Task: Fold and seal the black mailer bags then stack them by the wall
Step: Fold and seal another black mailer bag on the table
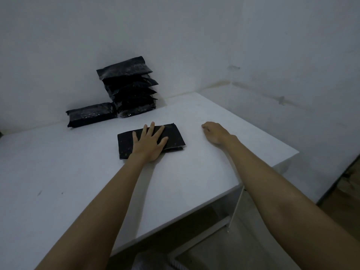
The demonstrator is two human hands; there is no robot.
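While left hand (150, 142) presses flat, fingers spread, on folded mailer bag (175, 136) mid-frame, right hand (215, 132) rests loosely curled, holding nothing, on table (78, 172). Stack of bags (129, 86) upper left by wall (194, 36).

Folded mailer bag (151, 141): black, faint pale speckles, thin grey strip along near edge. Stack of bags (129, 87) far left: glossy black. Table (58, 172): white. Wall (175, 36): off-white, scuffed.

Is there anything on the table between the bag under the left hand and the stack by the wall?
Nothing: the head view shows only bare white table between the folded bag and the stack.
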